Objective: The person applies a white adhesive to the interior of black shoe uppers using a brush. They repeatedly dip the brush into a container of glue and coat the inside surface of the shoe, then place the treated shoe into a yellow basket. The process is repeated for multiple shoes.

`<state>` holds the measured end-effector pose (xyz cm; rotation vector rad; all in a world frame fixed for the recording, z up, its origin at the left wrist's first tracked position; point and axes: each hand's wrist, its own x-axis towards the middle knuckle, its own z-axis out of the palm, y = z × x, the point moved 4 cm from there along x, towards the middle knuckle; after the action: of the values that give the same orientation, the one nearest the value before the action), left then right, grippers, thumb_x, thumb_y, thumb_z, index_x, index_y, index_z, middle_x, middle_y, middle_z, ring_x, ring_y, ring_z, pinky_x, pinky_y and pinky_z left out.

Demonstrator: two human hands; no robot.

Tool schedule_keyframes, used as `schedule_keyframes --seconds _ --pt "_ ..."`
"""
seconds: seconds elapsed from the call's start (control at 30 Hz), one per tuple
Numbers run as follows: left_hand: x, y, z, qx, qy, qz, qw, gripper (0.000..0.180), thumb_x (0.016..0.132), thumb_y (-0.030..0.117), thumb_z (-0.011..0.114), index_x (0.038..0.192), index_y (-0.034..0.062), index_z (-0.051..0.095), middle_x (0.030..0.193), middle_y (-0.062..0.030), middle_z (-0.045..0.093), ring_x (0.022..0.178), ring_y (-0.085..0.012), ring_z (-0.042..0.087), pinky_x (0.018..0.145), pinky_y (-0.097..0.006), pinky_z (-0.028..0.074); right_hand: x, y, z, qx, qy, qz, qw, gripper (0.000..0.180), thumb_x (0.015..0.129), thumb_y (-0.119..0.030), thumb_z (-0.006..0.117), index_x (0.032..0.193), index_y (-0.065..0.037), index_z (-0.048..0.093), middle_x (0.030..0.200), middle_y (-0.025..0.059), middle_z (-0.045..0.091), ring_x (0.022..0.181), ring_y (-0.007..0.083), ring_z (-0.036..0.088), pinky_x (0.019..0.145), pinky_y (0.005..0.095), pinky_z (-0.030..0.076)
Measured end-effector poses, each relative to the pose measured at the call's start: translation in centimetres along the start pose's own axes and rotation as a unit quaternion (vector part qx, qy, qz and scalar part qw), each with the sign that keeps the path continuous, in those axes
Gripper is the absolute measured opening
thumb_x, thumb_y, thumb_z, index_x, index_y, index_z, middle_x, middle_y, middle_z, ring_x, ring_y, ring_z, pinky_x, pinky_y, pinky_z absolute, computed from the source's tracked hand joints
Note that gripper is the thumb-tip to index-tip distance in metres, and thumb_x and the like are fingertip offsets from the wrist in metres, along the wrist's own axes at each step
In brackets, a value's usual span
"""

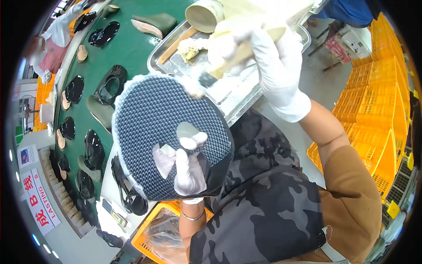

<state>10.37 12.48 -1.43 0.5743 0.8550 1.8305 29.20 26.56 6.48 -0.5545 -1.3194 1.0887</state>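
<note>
My left hand (190, 175), in a white glove, grips a dark blue woven-textured shoe upper (151, 108). White paste lines the upper's curved edge, and glove fingers show through its openings. Above it, my gloved right hand (281, 72) is closed round the wooden handle of a brush (231, 61). The brush's dark tip sits at the upper's top right edge, where white paste shows. Behind the brush lies a metal tray (154, 66) with a beige cup (204, 16), a wooden stick (176, 46) and a pale yellow lump (190, 49).
A green conveyor belt (132, 48) at left carries black shoe uppers (110, 83) and loose soles. Yellow crates (365, 97) are stacked at right. Below my left arm stands an orange crate (143, 240) with clear plastic. Another person (57, 37) works across the belt.
</note>
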Motion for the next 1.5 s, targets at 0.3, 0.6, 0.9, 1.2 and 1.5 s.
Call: schedule_keyframes --seconds 0.3,0.6,0.9,1.2,1.5 --pt "0.5 -0.2 -0.9 0.127 -0.044 0.151 0.979 0.039 0.088 0.000 0.038 0.126 0.0045 0.033 0.112 -0.0181 0.049 0.098 -0.0313 0.055 0.089 -0.045 0.044 -1.7 -0.2 0.0 0.010 0.074 0.011 0.997 0.019 0.094 -0.020 0.043 0.098 -0.002 0.046 0.081 0.0123 0.059 0.063 0.0137 0.059 0.050 0.0202 0.048" --pt "0.5 -0.9 -2.9 0.370 -0.023 0.228 0.900 0.029 0.087 0.007 0.037 0.113 -0.0042 0.045 0.108 -0.0211 0.055 0.100 -0.0287 0.053 0.094 -0.038 0.039 -4.0 0.2 0.7 -0.009 -0.055 0.194 0.979 0.019 0.090 -0.019 0.052 0.103 -0.005 0.048 0.081 0.0037 0.057 0.061 0.0060 0.055 0.051 0.0172 0.045" --pt "2.3 -0.1 -2.4 0.515 -0.001 0.398 0.759 0.028 0.083 0.007 0.039 0.107 -0.0006 0.051 0.106 -0.0136 0.057 0.100 -0.0208 0.053 0.090 -0.033 0.040 -4.5 0.3 1.4 -0.025 -0.098 0.134 0.986 0.016 0.091 -0.016 0.052 0.101 -0.004 0.049 0.076 0.0026 0.056 0.058 0.0058 0.053 0.052 0.0178 0.044" --pt "1.3 1.3 1.0 0.538 -0.049 0.324 0.776 0.028 0.087 0.013 0.037 0.110 -0.0010 0.047 0.097 -0.0128 0.058 0.092 -0.0228 0.057 0.081 -0.031 0.045 -4.4 -0.3 1.0 -0.033 -0.135 0.087 0.986 0.026 0.092 -0.026 0.048 0.101 -0.001 0.046 0.085 0.0078 0.058 0.059 0.0072 0.054 0.053 0.0163 0.043" --pt "1.1 1.9 2.7 0.601 -0.019 0.380 0.703 0.031 0.097 0.023 0.030 0.113 -0.0010 0.042 0.088 -0.0157 0.059 0.083 -0.0299 0.061 0.073 -0.035 0.051 -5.4 -1.9 1.9 0.060 -0.169 0.220 0.959 0.032 0.089 -0.031 0.053 0.096 -0.002 0.045 0.080 0.0104 0.059 0.056 0.0093 0.055 0.047 0.0173 0.044"
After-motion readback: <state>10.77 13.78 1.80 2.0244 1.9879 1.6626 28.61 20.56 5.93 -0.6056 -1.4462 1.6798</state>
